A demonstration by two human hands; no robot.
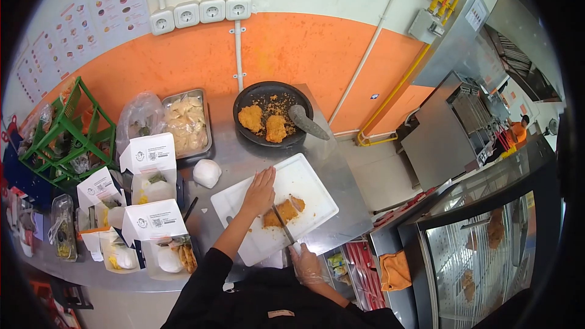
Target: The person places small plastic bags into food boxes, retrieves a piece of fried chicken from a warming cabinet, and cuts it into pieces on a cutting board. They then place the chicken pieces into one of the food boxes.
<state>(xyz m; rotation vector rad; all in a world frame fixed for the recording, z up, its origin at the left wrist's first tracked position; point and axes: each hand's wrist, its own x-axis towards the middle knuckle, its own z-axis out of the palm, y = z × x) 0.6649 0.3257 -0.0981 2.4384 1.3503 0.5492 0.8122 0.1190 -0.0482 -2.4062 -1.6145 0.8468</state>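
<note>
A piece of breaded fried chicken (291, 208) lies on the white cutting board (320, 200), with crumbs around it. My left hand (261, 191) rests at the chicken's left end, its fingers stretched toward the board's far edge. Wrapped in a clear plastic glove, my right hand (306, 264) grips the handle of a knife (283, 222), whose blade crosses the chicken. Beyond the board stands a black stone mortar (240, 125) holding two fried pieces (276, 128), crumbs and a grey pestle (306, 122).
Open food boxes (154, 221) with rice and sides stand left of the board, near a wrapped rice ball (207, 173). Behind are a metal tray (205, 123) and a green basket (66, 161). A glass display case (481, 256) stands right; a person (518, 131) is far off.
</note>
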